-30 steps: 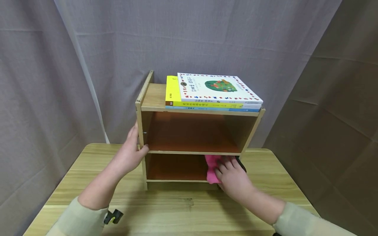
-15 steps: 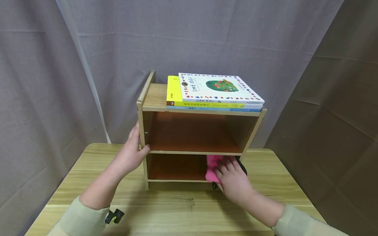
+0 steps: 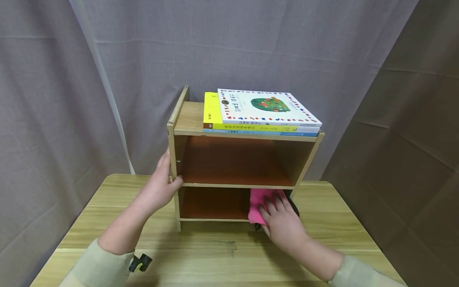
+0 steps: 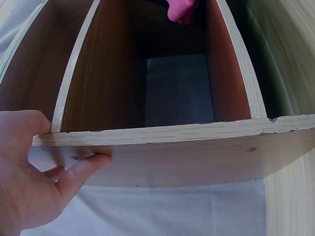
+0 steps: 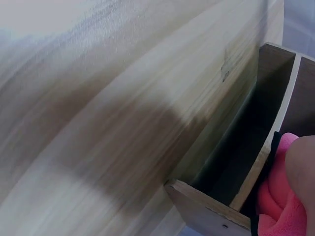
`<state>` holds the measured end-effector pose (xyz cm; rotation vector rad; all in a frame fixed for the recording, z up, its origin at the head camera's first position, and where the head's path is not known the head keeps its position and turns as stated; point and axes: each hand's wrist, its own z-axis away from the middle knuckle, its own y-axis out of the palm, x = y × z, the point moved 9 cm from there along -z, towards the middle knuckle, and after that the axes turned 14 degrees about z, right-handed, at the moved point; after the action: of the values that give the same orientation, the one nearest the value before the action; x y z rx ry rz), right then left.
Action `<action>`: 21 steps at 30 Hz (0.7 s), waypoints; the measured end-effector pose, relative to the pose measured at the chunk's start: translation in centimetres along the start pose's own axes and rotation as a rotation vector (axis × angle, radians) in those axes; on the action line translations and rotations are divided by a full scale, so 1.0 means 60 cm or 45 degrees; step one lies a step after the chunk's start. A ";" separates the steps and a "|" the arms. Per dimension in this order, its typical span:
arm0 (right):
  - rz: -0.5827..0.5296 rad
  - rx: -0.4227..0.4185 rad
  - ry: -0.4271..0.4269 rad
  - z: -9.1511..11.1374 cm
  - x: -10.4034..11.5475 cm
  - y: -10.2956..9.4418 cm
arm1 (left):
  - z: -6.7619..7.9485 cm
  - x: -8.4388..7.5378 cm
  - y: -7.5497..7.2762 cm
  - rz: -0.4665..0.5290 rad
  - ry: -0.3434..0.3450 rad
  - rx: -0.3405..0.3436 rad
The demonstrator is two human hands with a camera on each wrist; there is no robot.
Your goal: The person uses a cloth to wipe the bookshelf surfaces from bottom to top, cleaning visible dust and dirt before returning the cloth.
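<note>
A small wooden shelf unit stands on the table. My left hand grips its left side panel, thumb at the front edge and fingers on the outer face; the left wrist view shows the panel between thumb and fingers. At the right end of the lower compartment, my right hand holds a fuzzy pink cloth with black parts. Its fingers lie over the top while the thumb is low at the front. Pink folds bulge over the shelf edge in the right wrist view; most of that hand is cut off there.
Several thin books lie stacked on the unit's top, a white one uppermost. Above the lower compartment is an upper one. Grey curtains hang behind the wooden table. A black clip sits by the left cuff.
The pink cloth and my right hand have shifted slightly toward the front, so more pink shows. A small black loop has come into sight beneath it. My left hand keeps its hold.
</note>
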<state>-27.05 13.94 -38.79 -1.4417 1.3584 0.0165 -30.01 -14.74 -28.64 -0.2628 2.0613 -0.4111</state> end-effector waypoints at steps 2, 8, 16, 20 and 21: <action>0.005 0.003 -0.005 0.001 0.003 0.003 | 0.000 0.000 -0.001 -0.002 -0.002 -0.001; -0.014 -0.017 0.009 0.004 0.011 0.006 | 0.001 0.001 -0.001 -0.013 -0.009 0.000; -0.071 -0.031 0.076 0.011 0.022 0.013 | -0.001 0.003 0.001 -0.007 -0.012 0.020; -0.121 -0.057 0.119 0.011 0.026 0.015 | 0.001 0.007 0.001 0.001 -0.039 0.051; -0.132 -0.067 0.128 0.011 0.027 0.015 | 0.002 0.008 0.000 0.003 -0.047 0.061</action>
<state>-26.71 13.51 -40.69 -1.5733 1.3716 -0.0888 -30.15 -14.90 -29.07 -0.2372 2.0125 -0.4506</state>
